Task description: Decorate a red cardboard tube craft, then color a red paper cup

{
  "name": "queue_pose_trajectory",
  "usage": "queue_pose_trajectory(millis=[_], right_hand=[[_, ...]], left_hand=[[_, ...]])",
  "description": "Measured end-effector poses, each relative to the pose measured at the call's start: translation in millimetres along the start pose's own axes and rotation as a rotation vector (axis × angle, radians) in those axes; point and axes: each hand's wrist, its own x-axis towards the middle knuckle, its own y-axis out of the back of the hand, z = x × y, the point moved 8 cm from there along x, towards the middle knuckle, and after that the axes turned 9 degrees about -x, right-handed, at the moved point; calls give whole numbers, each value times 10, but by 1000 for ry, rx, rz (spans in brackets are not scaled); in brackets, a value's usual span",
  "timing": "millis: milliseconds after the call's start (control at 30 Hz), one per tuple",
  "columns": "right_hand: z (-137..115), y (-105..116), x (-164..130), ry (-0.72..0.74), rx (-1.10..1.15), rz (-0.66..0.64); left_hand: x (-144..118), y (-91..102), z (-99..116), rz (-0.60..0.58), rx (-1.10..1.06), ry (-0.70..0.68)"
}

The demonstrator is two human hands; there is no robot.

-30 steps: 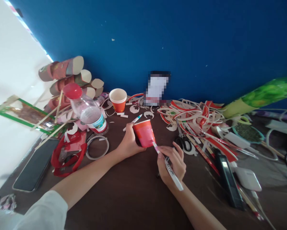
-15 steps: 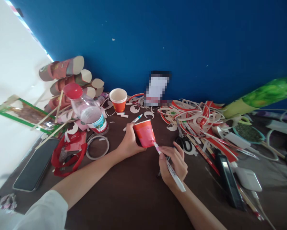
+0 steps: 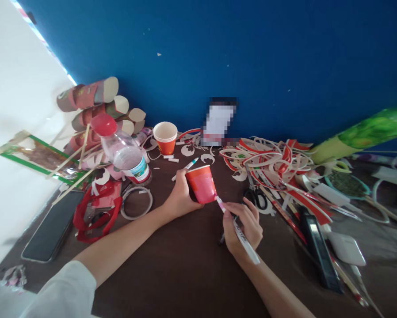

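A red-orange paper cup point(image 3: 201, 183), with pink colouring over its lower part, is tilted in my left hand point(image 3: 180, 196), thumb low and fingers behind it. My right hand point(image 3: 242, 225) is closed round a white paint marker point(image 3: 244, 242). Its pink tip meets the lower right side of the cup. Behind my left fingers lies another marker with a teal band point(image 3: 192, 163). Black-handled scissors point(image 3: 255, 196) lie just beyond my right hand. A dark object under the right fingers is mostly hidden.
A plastic bottle point(image 3: 132, 161), a roll of tape point(image 3: 137, 203) and a phone point(image 3: 52, 227) are on the left. Stacked paper cups point(image 3: 165, 138) stand behind. Cut paper strips point(image 3: 268, 159), a black cutter point(image 3: 319, 249) and a white case point(image 3: 347, 248) lie on the right.
The marker tip has shifted slightly right and stays at the cup's lower side. The whole view has drifted a little; both hands keep their holds.
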Motion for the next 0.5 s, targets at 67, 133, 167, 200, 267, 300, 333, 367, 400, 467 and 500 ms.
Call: queue_pose_trajectory(millis=[67, 133, 167, 200, 267, 300, 333, 367, 400, 467, 500], right_hand=[[9, 14, -1, -12, 5, 14], [-20, 5, -3, 25, 32, -1], [-31, -2, -4, 40, 39, -11], [-32, -8, -5, 44, 34, -18], [1, -3, -1, 11, 6, -11], [19, 7, 2, -9, -1, 1], [24, 18, 6, -17, 6, 12], [13, 23, 9, -6, 25, 14], [-10, 20, 11, 16, 48, 5], [-58, 6, 6, 61, 82, -24], [-61, 0, 1, 61, 82, -36]], left_hand=[[-1, 2, -14, 5, 2, 3], [-2, -3, -24, -1, 4, 5], [-2, -7, -26, -5, 1, 6], [-3, -8, -27, -7, -4, 8], [-3, -3, -29, -3, -11, 14], [-4, 1, -29, 1, -11, 17], [-4, 3, -29, 3, -7, 19], [-5, 3, -29, 2, 0, 20], [-5, 0, -29, -1, 6, 19], [-6, -9, -33, -12, 10, 16], [-5, -10, -37, -14, 10, 14]])
